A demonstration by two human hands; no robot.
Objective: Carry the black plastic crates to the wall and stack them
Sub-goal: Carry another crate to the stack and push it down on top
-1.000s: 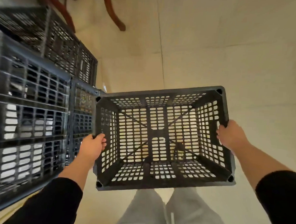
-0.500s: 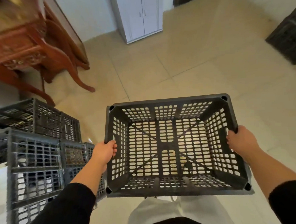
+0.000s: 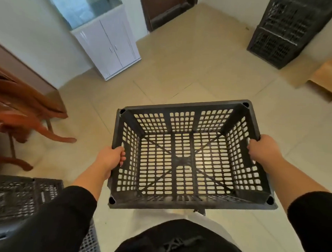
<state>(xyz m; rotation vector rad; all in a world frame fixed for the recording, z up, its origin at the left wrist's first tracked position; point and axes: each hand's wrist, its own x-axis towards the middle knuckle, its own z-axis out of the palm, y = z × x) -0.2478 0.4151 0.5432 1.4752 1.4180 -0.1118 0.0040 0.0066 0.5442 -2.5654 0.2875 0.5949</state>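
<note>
An empty black perforated plastic crate hangs level in front of my body, above the tiled floor. My left hand grips its left rim, fingers curled over the edge. My right hand grips the right rim the same way. A stack of black crates stands against the wall at the far right. More black crates sit low at my left, partly hidden by my sleeve.
A carved wooden table with curved legs stands at the left. A white cabinet with a glass tank on top is against the far wall, beside a dark door. A light wooden piece sits at the right edge.
The view has swung up and away from the crates at my left. The far wall, the cabinet and the stack at the right have come into sight. Both hands keep their grip on the crate.
</note>
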